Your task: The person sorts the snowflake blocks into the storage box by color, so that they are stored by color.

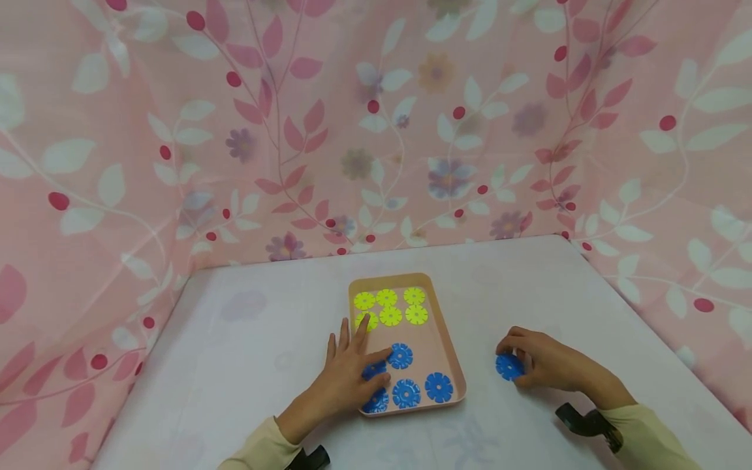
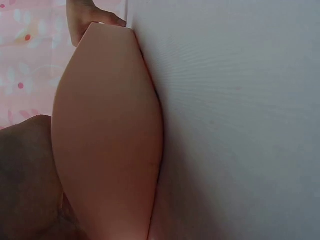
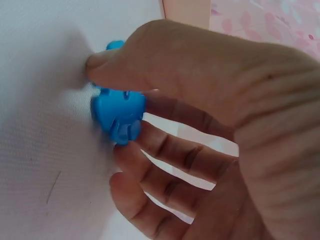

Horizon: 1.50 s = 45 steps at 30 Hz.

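Note:
A pink tray lies on the table, with several yellow notched discs in its far half and several blue notched discs in its near half. Over the tray's left side spreads my left hand, its index fingertip at one blue disc and its thumb above others, partly hiding them. To the right of the tray, my right hand pinches a single blue interlocking disc at the tabletop. In the left wrist view, the tray's outer wall fills the middle and hides most of the fingers.
The white-covered table meets a pink floral curtain at its back and sides. Dark wrist straps sit at both sleeves.

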### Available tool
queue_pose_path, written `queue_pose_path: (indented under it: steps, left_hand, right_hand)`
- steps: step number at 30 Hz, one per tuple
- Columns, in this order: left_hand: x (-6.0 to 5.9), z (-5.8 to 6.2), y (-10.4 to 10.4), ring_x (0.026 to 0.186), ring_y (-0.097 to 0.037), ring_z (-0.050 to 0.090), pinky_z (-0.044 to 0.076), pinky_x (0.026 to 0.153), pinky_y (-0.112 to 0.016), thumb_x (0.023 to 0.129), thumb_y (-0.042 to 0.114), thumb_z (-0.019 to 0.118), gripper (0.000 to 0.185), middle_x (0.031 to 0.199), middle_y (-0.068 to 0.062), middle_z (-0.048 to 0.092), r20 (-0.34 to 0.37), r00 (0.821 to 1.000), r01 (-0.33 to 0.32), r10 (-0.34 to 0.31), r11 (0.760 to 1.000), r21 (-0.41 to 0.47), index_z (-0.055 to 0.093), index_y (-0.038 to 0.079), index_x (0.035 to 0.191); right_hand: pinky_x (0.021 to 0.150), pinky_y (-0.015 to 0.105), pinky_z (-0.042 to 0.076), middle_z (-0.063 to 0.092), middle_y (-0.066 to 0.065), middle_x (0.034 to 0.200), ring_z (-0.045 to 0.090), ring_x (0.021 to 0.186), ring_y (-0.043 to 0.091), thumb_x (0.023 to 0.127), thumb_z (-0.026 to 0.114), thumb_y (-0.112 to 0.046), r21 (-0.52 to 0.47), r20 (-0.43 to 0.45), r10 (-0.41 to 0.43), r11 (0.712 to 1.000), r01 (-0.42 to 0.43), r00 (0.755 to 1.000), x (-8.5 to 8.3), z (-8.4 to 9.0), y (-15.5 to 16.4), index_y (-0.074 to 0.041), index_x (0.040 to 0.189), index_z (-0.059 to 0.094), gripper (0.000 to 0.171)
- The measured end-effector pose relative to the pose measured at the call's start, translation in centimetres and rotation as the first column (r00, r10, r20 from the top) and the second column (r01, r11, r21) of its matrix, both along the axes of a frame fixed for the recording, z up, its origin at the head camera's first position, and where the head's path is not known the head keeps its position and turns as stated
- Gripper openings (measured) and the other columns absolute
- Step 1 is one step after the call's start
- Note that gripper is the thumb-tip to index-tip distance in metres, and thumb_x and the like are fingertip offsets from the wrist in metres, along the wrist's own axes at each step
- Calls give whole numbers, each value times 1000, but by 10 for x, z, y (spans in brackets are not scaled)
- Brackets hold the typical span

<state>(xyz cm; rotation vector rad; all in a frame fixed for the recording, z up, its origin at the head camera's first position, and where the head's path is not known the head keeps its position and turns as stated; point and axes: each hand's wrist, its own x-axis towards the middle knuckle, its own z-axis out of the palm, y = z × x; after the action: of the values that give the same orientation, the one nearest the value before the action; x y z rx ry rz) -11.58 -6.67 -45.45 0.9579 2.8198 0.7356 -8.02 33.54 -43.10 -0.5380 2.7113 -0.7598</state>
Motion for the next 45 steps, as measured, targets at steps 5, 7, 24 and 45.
queue_pose_path:
  steps: [5, 7, 24, 45]
  left_hand:
    - [1, -1, -1, 150, -59, -3, 4, 112, -78, 99, 39, 69, 40, 171, -20, 12, 34, 999, 15, -14, 1000, -18, 74, 22, 134]
    - [1, -1, -3, 150, -59, -4, 4, 112, -79, 100, 38, 68, 38, 172, -19, 11, 47, 999, 28, -27, 1000, -12, 75, 22, 133]
    - [3, -5, -24, 153, -31, 24, 29, 117, -48, 99, 13, 70, 77, 172, -14, 14, 82, 995, -84, 64, 958, 275, 28, -6, 161]
    - [5, -8, -29, 153, -24, 23, 31, 114, -41, 104, 7, 63, 64, 170, -12, 21, 88, 990, -135, 113, 942, 308, 33, -3, 159]
  right_hand:
    - [85, 47, 59, 60, -4, 109, 58, 95, 20, 77, 91, -17, -6, 2, 11, 1000, -11, 1000, 0, -1, -2, -15, 120, 71, 47]
    - [86, 46, 59, 60, -4, 109, 59, 96, 20, 78, 90, -15, -13, 6, 15, 1000, -15, 1000, 1, -2, -3, -15, 120, 72, 45]
    - [74, 25, 58, 58, 1, 117, 58, 95, 19, 83, 87, -16, -8, -64, 42, 999, -43, 997, 5, -5, -1, -16, 123, 73, 42]
    - [75, 33, 61, 64, -5, 109, 62, 91, 12, 81, 90, -24, 103, -212, -4, 994, 26, 977, -9, 17, -10, -9, 123, 73, 48]
